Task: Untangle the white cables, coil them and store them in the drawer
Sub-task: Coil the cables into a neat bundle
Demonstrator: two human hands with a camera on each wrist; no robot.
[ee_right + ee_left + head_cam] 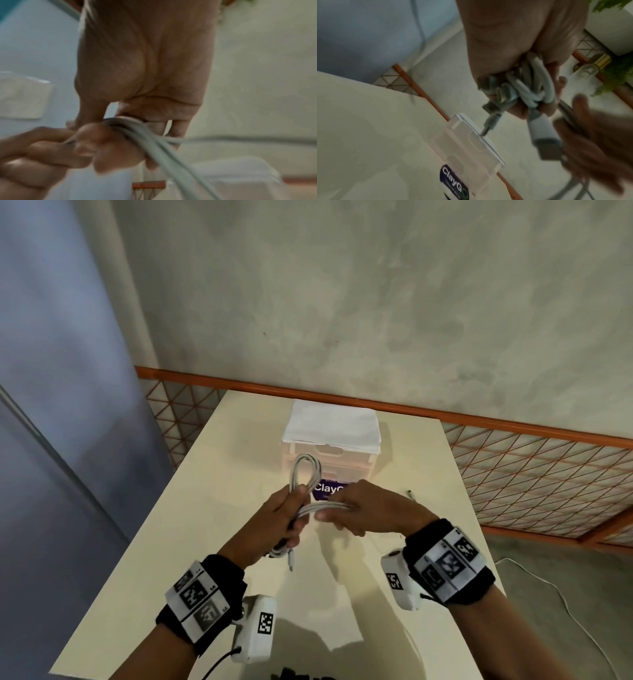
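Observation:
A bundle of white cables (pixel 306 474) is held above the cream table (pixel 205 474). My left hand (pixel 284 515) grips the looped bundle, one loop standing up above the fist and a plug (pixel 291 559) hanging below. In the left wrist view the coils (pixel 534 86) sit in the curled fingers, with a white USB plug (pixel 542 129) sticking out. My right hand (pixel 356 508) grips several strands (pixel 329 506) that run sideways from the left fist; the right wrist view shows these strands (pixel 154 142), blurred. The translucent drawer unit (pixel 332 453) with a purple label stands just behind the hands, drawers closed.
A folded white cloth (pixel 332 424) lies on top of the drawer unit. Another cable end (pixel 411 494) lies on the table to the right. An orange mesh railing (pixel 513 460) runs behind the table, and a white cable (pixel 561 594) trails on the floor at right.

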